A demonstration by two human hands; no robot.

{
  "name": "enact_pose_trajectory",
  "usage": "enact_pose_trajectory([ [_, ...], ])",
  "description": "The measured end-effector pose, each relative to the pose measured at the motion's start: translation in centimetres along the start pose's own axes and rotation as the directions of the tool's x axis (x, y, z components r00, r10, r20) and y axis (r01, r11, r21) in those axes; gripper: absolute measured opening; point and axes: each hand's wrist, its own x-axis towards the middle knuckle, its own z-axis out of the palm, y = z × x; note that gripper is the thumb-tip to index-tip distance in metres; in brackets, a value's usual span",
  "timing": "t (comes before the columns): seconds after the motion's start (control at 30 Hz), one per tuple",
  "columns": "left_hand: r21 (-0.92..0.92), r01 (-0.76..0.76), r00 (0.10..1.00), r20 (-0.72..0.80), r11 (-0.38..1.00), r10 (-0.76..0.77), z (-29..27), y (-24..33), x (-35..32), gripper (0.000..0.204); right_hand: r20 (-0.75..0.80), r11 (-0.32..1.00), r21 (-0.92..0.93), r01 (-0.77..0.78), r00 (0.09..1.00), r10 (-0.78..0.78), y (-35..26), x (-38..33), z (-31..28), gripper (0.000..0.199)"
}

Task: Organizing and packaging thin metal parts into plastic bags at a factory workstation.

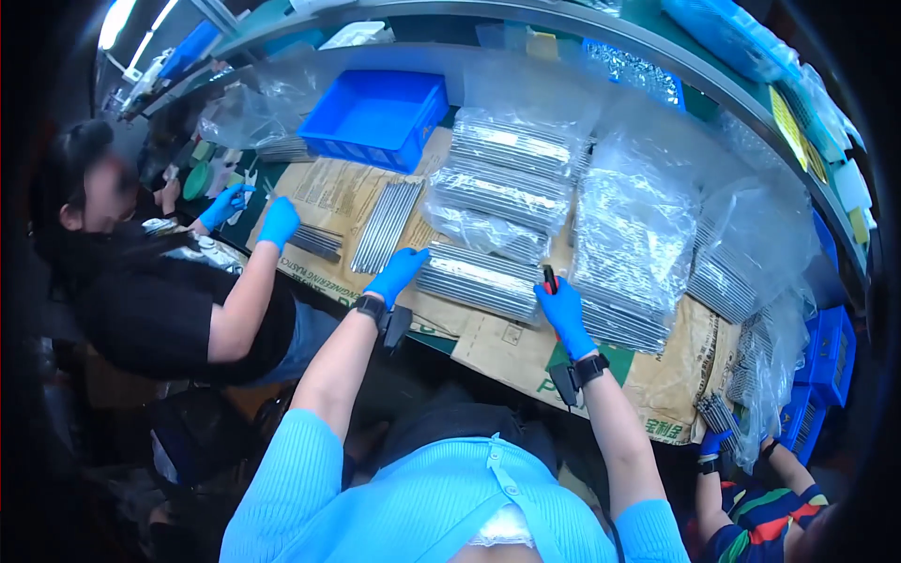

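Note:
My left hand point(398, 273), in a blue glove, touches the left end of a pile of thin metal rods point(481, 281) in front of me. Its fingers look stretched out rather than wrapped round a rod. At the pile's right end, my right hand point(563, 315), gloved in blue too, is closed round a small red and black tool point(549, 279); its exact kind is hard to make out. Left of my left hand a looser row of rods point(386, 226) lies on brown paper point(488, 342). Behind the near pile, more rods lie in clear plastic wrap point(502, 188).
A blue bin point(371, 117) stands at the back left. Large wrapped rod bundles point(633, 225) lie to the right, with blue crates point(826, 352) beyond. A co-worker's gloved hand point(279, 222) is at the left; another person's gloved hand point(716, 444) holds rods at the lower right.

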Motion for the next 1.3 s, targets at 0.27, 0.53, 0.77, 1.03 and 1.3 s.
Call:
enact_pose_trajectory([
  [0.27, 0.207, 0.079, 0.997, -0.025, 0.975, -0.076, 1.3, -1.0, 4.6, 0.047, -0.052, 0.872, 0.415, -0.26, 0.95, 0.308, -1.5, 2.1, 3.1, 0.027],
  [0.53, -0.175, -0.131, 0.975, -0.203, 0.976, 0.094, 1.4, -7.9, -4.6, 0.024, -0.164, 0.835, 0.539, -0.109, 0.959, 0.231, -1.1, -8.6, 5.2, 0.013],
  [0.77, -0.39, -0.062, 0.993, -0.118, 0.919, 0.017, 1.5, -10.3, -10.4, 0.026, -0.041, 0.861, 0.481, -0.166, 0.977, 0.211, -0.9, -14.6, 4.3, 0.015],
  [1.03, 0.273, -0.535, 0.755, -0.269, 0.799, 0.598, -0.5, -5.4, -5.8, 0.029, -0.39, 0.968, -0.027, 0.248, 0.889, -0.238, -5.3, -9.6, 2.5, 0.021],
  [1.3, 0.315, -0.689, 0.721, 0.214, 0.652, 0.659, -0.4, -3.8, -2.7, 0.019, -0.058, 0.988, -0.055, 0.144, 0.987, -0.147, -5.4, -5.8, 3.5, 0.02],
])
